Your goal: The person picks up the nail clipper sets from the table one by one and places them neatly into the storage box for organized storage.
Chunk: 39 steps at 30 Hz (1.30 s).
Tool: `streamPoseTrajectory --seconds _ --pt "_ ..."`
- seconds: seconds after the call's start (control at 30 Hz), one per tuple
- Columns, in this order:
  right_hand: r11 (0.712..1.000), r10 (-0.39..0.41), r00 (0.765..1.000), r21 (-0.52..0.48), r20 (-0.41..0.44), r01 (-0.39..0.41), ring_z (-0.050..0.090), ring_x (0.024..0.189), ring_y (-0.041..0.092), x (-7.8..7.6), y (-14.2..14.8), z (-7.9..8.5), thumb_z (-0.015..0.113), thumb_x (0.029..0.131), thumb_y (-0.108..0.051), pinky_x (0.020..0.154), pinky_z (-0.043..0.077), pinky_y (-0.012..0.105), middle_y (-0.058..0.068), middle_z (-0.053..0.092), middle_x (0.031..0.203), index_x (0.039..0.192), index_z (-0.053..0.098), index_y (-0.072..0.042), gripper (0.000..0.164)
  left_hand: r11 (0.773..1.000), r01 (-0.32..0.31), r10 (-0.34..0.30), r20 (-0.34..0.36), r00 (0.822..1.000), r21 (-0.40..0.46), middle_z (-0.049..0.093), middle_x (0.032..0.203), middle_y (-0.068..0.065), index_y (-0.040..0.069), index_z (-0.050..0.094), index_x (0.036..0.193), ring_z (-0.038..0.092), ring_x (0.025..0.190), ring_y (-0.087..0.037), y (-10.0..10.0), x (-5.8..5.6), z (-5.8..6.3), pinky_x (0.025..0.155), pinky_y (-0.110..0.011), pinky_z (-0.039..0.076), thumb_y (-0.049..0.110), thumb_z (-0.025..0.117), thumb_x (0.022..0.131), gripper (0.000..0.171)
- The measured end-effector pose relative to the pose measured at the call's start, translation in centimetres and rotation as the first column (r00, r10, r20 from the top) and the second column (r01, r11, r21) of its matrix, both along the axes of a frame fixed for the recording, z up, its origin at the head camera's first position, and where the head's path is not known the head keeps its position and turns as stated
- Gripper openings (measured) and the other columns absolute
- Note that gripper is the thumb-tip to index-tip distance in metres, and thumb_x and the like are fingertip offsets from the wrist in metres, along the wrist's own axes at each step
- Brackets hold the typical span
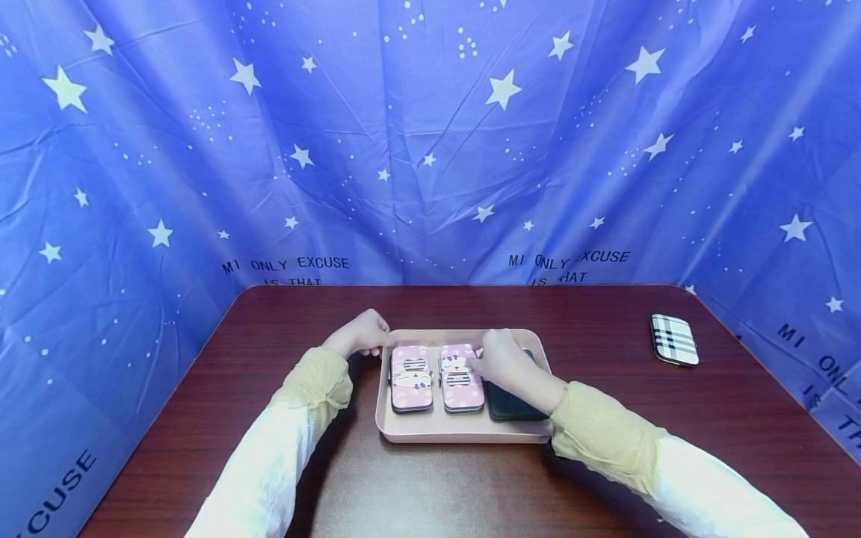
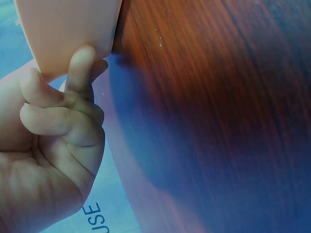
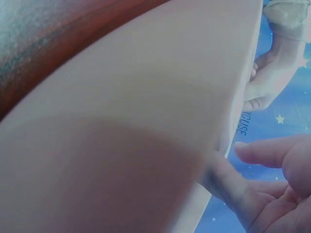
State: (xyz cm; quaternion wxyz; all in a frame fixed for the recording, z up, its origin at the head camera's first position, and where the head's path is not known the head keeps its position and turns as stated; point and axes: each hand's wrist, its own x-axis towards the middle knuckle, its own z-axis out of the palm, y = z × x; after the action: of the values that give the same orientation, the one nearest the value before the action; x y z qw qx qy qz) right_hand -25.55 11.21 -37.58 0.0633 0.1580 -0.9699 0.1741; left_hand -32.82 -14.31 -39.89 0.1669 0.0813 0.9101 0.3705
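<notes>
A shallow beige tray lies on the table, its far left corner pinched by my left hand. In the left wrist view, a finger of the left hand lies against the tray's outer wall. Inside stand a pink patterned case at left, a matching pink case in the middle and a dark green case at right. Over the last two is my right hand, partly hiding them. The right wrist view shows thumb and forefinger of this hand spread, nothing visible between them.
A black-and-white plaid case lies on the dark red wooden table, near its right edge. Behind and beside the table hangs a blue curtain with stars and printed words.
</notes>
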Motion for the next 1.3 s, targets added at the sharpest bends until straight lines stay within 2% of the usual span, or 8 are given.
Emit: streamPoseTrajectory --seconds 0.2,0.37,0.5,0.67,0.83,0.93,1.03,1.3 --pt "0.998 -0.039 0.999 0.046 0.035 0.037 0.053 0.046 0.009 0.2 0.3 1.1 0.070 0.078 -0.022 0.042 0.039 0.024 -0.005 0.057 0.047 0.088 0.076 -0.008 0.018 1.000 0.001 -0.001 -0.006 1.000 -0.005 0.046 0.041 0.003 0.012 0.048 0.059 0.042 0.037 -0.005 0.0 0.2 0.1 0.036 -0.017 0.033 0.009 0.065 0.082 0.028" --pt "0.994 -0.073 0.989 0.089 0.128 0.062 0.057 0.046 0.001 0.4 0.6 2.2 0.069 0.081 -0.029 0.053 0.048 0.031 -0.012 0.059 0.046 0.091 0.075 -0.015 0.019 1.000 -0.002 0.002 0.004 1.000 0.008 0.045 0.041 0.003 0.012 0.047 0.059 0.042 0.037 -0.005 0.0 0.2 0.1 0.036 -0.016 0.032 0.008 0.064 0.082 0.029" --pt "0.999 -0.022 0.978 -0.031 0.209 0.029 0.063 0.049 0.004 0.7 0.9 3.1 0.069 0.083 -0.022 0.062 0.055 0.032 -0.004 0.065 0.054 0.097 0.074 -0.007 0.021 1.000 0.000 0.000 0.012 1.000 0.008 0.045 0.041 0.003 0.012 0.047 0.058 0.042 0.037 -0.005 0.0 0.2 0.1 0.036 -0.016 0.032 0.008 0.064 0.082 0.030" --pt "0.984 0.087 0.971 -0.171 0.221 -0.050 0.064 0.050 0.011 1.0 1.6 4.3 0.067 0.084 -0.012 0.049 0.054 0.024 0.006 0.068 0.063 0.097 0.070 0.004 0.021 1.000 0.002 -0.002 0.007 1.000 0.007 0.045 0.042 0.002 0.012 0.047 0.057 0.042 0.038 -0.006 0.1 0.4 0.2 0.036 -0.017 0.032 0.007 0.063 0.083 0.031" --pt "0.991 0.101 0.979 -0.108 0.177 -0.083 0.058 0.045 0.009 1.2 2.4 5.6 0.065 0.086 -0.020 0.049 0.050 0.024 0.003 0.067 0.066 0.099 0.070 0.001 0.025 1.000 -0.003 0.003 0.000 1.000 0.016 0.045 0.041 0.003 0.012 0.048 0.059 0.041 0.037 -0.005 0.1 0.5 0.3 0.036 -0.017 0.032 0.007 0.063 0.082 0.029" --pt "0.994 0.100 0.986 -0.045 0.132 -0.095 0.062 0.058 0.011 1.3 2.7 6.2 0.063 0.088 -0.028 0.059 0.052 0.029 0.003 0.070 0.076 0.099 0.071 -0.004 0.028 1.000 -0.005 0.005 0.002 1.000 0.019 0.045 0.042 0.003 0.011 0.049 0.060 0.041 0.037 -0.005 0.1 0.4 0.3 0.036 -0.016 0.032 0.007 0.064 0.082 0.027" --pt "0.994 0.113 0.989 -0.017 0.096 -0.112 0.066 0.079 0.017 1.5 3.1 6.8 0.060 0.089 -0.031 0.073 0.053 0.036 0.006 0.071 0.089 0.103 0.070 -0.005 0.032 1.000 -0.005 0.004 0.003 1.000 0.014 0.045 0.042 0.002 0.011 0.050 0.060 0.042 0.038 -0.006 0.1 0.4 0.3 0.036 -0.016 0.032 0.008 0.064 0.082 0.027" --pt "0.989 0.143 0.988 -0.050 0.063 -0.140 0.062 0.106 0.031 2.4 4.2 8.3 0.052 0.095 -0.039 0.090 0.048 0.049 0.018 0.065 0.113 0.125 0.058 -0.003 0.047 1.000 -0.001 0.001 -0.001 1.000 -0.006 0.046 0.041 0.002 0.011 0.049 0.056 0.042 0.037 -0.006 0.3 0.4 0.4 0.036 -0.017 0.032 0.007 0.063 0.083 0.031"
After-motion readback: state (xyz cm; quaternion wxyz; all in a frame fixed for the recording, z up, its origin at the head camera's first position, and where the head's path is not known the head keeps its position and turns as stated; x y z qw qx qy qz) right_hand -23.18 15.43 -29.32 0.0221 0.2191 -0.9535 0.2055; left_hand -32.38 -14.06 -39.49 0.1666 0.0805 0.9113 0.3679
